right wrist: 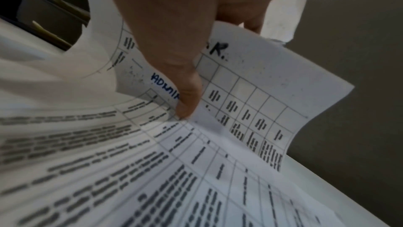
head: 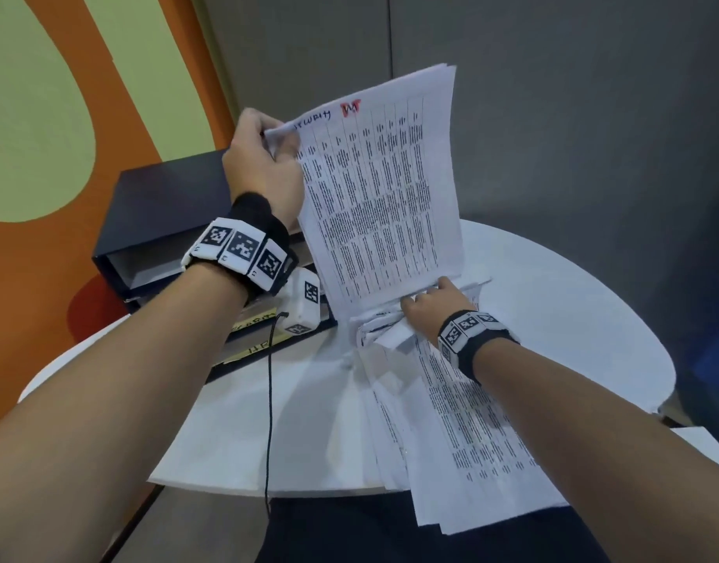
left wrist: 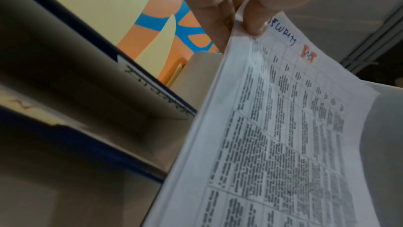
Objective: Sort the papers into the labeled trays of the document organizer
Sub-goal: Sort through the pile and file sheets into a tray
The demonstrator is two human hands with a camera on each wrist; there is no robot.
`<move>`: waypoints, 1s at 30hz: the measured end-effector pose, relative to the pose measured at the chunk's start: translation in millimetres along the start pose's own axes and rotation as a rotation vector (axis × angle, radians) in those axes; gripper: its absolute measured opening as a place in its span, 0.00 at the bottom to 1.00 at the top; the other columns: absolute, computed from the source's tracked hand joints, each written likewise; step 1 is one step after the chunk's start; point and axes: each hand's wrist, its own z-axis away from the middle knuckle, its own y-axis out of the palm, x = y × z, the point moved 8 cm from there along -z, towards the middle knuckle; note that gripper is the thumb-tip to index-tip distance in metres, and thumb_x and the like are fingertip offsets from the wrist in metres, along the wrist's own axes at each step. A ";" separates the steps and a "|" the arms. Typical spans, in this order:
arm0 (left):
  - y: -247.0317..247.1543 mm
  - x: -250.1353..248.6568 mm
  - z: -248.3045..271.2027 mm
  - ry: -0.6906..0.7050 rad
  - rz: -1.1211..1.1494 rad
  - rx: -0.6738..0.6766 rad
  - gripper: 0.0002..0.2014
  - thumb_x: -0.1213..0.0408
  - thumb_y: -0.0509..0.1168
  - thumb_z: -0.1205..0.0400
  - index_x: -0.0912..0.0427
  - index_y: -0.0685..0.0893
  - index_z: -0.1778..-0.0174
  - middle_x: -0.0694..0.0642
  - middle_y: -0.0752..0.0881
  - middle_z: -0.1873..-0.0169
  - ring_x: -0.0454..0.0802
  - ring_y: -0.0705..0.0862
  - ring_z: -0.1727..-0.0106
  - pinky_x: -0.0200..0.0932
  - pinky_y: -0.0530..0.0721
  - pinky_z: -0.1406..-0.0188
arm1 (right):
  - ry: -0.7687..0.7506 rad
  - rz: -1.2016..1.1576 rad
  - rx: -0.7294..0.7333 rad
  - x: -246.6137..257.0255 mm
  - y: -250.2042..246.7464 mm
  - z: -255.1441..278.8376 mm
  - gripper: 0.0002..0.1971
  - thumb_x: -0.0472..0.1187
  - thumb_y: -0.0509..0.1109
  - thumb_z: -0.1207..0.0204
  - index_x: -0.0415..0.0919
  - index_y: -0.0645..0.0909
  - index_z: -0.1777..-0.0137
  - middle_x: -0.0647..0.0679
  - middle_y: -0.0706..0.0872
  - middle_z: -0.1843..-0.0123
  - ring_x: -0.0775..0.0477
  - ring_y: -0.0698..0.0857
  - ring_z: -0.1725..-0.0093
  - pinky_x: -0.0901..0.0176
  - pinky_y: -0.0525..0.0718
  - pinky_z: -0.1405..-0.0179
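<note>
My left hand (head: 268,156) pinches the top left corner of a sheaf of printed sheets (head: 382,184) and holds it upright over the table; its front sheet (left wrist: 283,127) bears a handwritten word and a red mark. My right hand (head: 427,306) grips the far end of a second stack of papers (head: 463,432) lying on the white round table (head: 552,286). In the right wrist view the thumb (right wrist: 187,103) presses a sheet marked ADMIN (right wrist: 165,82), with another sheet (right wrist: 261,79) curled under the fingers. The dark blue document organizer (head: 167,221) stands at the left with labeled trays.
Yellow tape labels (head: 252,323) mark the organizer's lower tray fronts. A black cable (head: 268,400) hangs from my left wrist device. An orange and green wall (head: 45,115) is at the left, a grey wall (head: 552,115) behind. The table's near edge (head: 268,487) is close to my body.
</note>
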 end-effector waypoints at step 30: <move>12.3 39.9 64.3 -0.318 0.133 0.024 0.04 0.64 0.63 0.16 0.59 0.77 0.55 0.52 0.82 0.61 0.49 0.79 0.61 0.40 0.76 0.65 | 0.339 -1.559 -0.486 -99.9 -64.7 77.0 0.11 0.48 0.72 0.23 0.47 0.84 0.43 0.55 0.89 0.51 0.55 0.88 0.51 0.58 0.83 0.49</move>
